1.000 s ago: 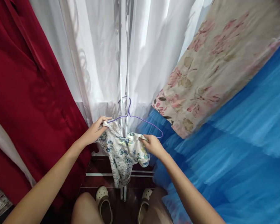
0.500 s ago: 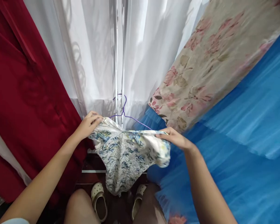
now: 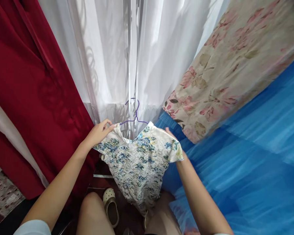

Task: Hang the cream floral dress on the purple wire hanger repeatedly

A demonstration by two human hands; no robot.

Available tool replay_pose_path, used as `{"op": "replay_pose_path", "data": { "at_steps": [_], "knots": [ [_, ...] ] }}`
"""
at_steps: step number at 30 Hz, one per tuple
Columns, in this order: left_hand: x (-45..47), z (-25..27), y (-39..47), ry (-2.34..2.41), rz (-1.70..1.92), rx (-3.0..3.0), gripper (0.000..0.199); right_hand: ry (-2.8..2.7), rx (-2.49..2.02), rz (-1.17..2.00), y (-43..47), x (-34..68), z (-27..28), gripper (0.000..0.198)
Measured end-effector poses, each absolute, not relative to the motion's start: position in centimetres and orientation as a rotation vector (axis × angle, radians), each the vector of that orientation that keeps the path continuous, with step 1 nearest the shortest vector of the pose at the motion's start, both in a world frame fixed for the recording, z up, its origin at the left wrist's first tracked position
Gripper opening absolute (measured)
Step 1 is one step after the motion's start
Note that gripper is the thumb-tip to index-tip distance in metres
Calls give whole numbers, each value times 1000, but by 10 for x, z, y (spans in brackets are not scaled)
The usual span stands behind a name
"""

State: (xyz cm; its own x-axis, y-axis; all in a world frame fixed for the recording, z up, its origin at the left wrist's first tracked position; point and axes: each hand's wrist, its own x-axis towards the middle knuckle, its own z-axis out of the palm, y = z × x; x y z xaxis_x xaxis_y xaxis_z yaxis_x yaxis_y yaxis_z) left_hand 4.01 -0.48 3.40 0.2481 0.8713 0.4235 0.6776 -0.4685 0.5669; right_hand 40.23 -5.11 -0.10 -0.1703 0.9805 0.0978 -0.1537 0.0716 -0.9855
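A white short-sleeved blouse with a blue and yellow floral print (image 3: 139,163) hangs spread on a purple hanger (image 3: 137,112). The hanger's hook is at a pale vertical strip (image 3: 129,75) in front of the white curtain. My left hand (image 3: 99,133) pinches the blouse at its left shoulder, fingers bent over the top edge. Behind the right sleeve is my right hand (image 3: 169,131), with only a fingertip showing above the shoulder; the sleeve hides its other fingers.
Red cloth (image 3: 46,107) hangs on the left and white curtains (image 3: 105,58) behind. To the right hang a beige floral cloth (image 3: 210,85) and blue tulle (image 3: 235,169). Below are my knees and a cream clog (image 3: 111,205) on the dark floor.
The right shoulder of the blouse has gone up over the hanger's arm, and the neckline now lies open around it. My right hand has moved from the neckline edge to behind the sleeve.
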Motion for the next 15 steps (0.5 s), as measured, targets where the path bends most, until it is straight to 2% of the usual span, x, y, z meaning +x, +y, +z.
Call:
{"op": "replay_pose_path", "data": {
  "at_steps": [2,6,8,12,15],
  "knots": [
    [27,25,-13,1497,1095,2236,39,-1188,-859,1498,-62,420,3,67],
    [19,31,-23,1514,1374,2288,32,-1234,-900,1623,-83,435,10,42],
    [23,50,-21,1587,1468,2429,28,-1193,-890,1588,-91,431,9,38],
    [39,83,-5,1640,1392,2742,25,-1050,-747,1605,-122,413,-7,47],
    [54,68,4,1317,1341,2746,28,-1269,-509,1881,-158,388,-32,65]
  ]
}}
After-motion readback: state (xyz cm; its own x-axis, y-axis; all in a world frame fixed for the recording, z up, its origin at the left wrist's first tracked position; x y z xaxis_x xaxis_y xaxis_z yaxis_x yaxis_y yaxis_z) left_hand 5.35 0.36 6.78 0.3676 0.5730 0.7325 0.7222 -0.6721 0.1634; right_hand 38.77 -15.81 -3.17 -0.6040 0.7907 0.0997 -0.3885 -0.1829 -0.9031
